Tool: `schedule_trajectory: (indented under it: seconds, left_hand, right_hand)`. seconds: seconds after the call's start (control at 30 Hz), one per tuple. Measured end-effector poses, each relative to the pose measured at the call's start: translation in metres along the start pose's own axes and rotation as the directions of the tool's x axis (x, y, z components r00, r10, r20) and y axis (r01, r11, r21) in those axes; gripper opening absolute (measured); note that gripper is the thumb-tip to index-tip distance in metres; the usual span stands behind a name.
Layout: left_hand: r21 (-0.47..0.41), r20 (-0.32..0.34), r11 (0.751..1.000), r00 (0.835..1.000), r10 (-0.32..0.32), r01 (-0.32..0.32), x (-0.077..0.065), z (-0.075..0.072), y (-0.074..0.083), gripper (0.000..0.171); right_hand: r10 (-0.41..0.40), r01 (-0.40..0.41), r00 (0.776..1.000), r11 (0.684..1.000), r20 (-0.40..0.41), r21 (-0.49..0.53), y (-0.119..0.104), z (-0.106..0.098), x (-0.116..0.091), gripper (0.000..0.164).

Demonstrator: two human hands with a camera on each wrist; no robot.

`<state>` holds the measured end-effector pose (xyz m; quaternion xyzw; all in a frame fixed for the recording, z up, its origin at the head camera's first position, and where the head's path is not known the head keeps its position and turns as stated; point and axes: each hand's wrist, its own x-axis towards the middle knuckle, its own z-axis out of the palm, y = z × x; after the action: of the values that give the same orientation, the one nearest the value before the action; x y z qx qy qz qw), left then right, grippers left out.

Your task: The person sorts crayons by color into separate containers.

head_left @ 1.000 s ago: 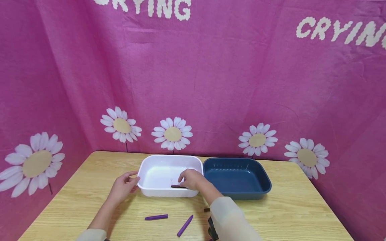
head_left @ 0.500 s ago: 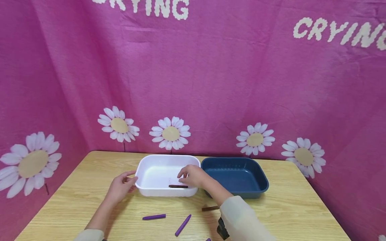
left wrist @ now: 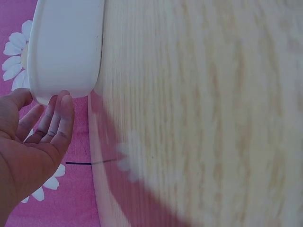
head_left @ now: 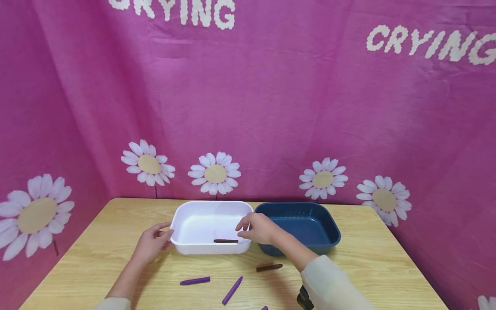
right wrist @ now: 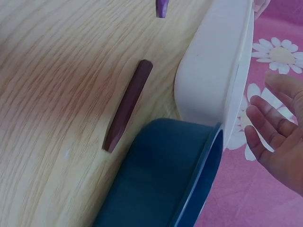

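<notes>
A dark brown crayon (head_left: pixel 226 241) lies inside the white bin (head_left: pixel 197 249), along its near wall. Just right of that crayon, over the bin's right end, my right hand (head_left: pixel 258 228) hovers with loosely bent fingers and holds nothing. The right wrist view shows the same hand (right wrist: pixel 279 127) with its fingers apart. At the bin's left end, my left hand (head_left: pixel 151 242) touches the outer wall and rim with relaxed fingertips. A second brown crayon (head_left: pixel 269 268) lies on the table below the dark blue bin (head_left: pixel 317 249).
Two purple crayons, one (head_left: pixel 195 280) nearly level and one (head_left: pixel 232 290) slanted, lie on the wooden table (head_left: pixel 387 267) nearer to me. Another purple tip (head_left: pixel 265 308) shows at the bottom edge. A pink daisy-print cloth (head_left: pixel 271 107) hangs behind the table.
My right hand has let go of the brown crayon in the white bin and drawn away to the right. The left hand stays at the bin. The view has shifted slightly.
</notes>
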<state>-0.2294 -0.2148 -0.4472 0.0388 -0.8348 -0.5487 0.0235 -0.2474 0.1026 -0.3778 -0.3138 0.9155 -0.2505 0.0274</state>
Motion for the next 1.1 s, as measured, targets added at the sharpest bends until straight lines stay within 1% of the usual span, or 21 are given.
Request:
schedule_trajectory:
  seconds: [0.13,0.4,0.53,0.8,1.1]
  left_hand:
    - [0.0,-0.003,1.0,1.0,0.0,0.0,0.0,0.001,0.001,0.043]
    - [-0.011,-0.012,1.0,1.0,0.014,-0.014,-0.001,0.002,0.001,0.042]
    - [-0.008,-0.01,1.0,1.0,0.015,-0.015,-0.001,0.002,0.001,0.043]
    - [-0.02,-0.016,1.0,1.0,0.01,-0.01,-0.001,0.002,0.002,0.042]
    - [-0.016,-0.013,1.0,1.0,0.002,-0.002,-0.003,0.002,0.003,0.043]
  right_hand:
    - [-0.001,0.001,1.0,1.0,0.004,0.003,0.001,-0.004,-0.011,0.014]
    - [-0.032,0.032,0.999,0.999,-0.008,0.006,0.001,-0.004,-0.03,0.012]
    - [-0.02,0.02,1.0,0.999,-0.007,0.029,0.003,-0.003,-0.041,0.012]
    - [-0.037,0.037,0.999,0.997,-0.011,0.063,0.012,0.003,-0.062,0.011]
    - [-0.014,0.018,0.999,0.994,-0.038,0.104,0.024,0.018,-0.08,0.01]
